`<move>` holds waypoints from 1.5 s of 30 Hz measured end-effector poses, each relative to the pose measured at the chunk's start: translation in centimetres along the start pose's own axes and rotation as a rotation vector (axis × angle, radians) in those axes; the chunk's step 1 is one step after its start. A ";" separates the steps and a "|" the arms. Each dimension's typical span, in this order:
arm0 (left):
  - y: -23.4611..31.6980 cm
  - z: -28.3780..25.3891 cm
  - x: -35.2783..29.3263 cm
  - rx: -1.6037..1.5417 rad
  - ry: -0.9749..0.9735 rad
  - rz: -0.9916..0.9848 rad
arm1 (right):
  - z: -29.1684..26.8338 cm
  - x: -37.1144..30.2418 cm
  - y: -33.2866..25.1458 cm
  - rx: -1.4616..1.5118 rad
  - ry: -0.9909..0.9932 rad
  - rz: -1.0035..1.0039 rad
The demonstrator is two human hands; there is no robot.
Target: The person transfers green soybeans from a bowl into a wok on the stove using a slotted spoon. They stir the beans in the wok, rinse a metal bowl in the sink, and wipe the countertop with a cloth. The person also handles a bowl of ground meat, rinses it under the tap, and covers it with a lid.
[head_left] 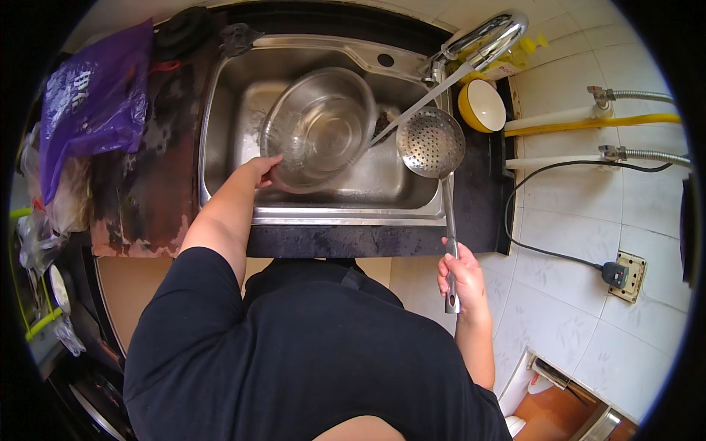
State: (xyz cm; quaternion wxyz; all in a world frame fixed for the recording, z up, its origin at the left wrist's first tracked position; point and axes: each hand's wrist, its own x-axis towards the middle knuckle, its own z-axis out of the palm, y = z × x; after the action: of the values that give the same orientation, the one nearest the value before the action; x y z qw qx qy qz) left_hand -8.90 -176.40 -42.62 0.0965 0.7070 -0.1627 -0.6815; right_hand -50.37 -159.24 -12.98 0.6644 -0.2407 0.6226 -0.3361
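My left hand [263,170] is closed on the near-left rim of a round stainless steel basin [321,131], which sits tilted inside the steel sink [412,192]. Some water shows in the basin. In my right hand [463,273] is the long metal handle of a skimmer, gripped near its end. The skimmer's round perforated head [431,142] hangs over the sink's right edge. From the chrome faucet [500,42] a stream of water [423,110] runs down to the left, past the skimmer head, to the basin's right side.
A yellow bowl [482,105], white inside, stands right of the sink near a yellow bottle [504,67]. Left of the sink, a purple plastic bag [95,103] lies on the worn counter [158,176]. Pipes [559,123] and a plugged-in black cord [551,250] run along the tiled wall.
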 end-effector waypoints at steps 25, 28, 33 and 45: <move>6.4 -0.9 -4.4 0.419 0.490 0.655 | 0.7 0.3 1.5 0.043 0.082 -0.074; 6.5 -0.4 -5.7 0.810 0.283 0.412 | 0.9 0.4 1.4 0.054 0.084 -0.064; 4.9 -0.4 -8.9 0.647 -0.044 0.086 | 1.2 0.7 1.6 0.062 0.086 -0.052; 7.3 4.3 -16.9 -0.117 0.110 0.827 | 0.7 2.3 1.3 0.026 0.064 -0.058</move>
State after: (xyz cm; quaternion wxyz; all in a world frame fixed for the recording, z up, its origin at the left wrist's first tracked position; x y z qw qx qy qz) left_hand -14.25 -176.73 -24.44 0.4105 0.6107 -0.3885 -0.5547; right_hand -49.54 -160.16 -15.35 0.6371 -0.2390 0.6321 -0.3708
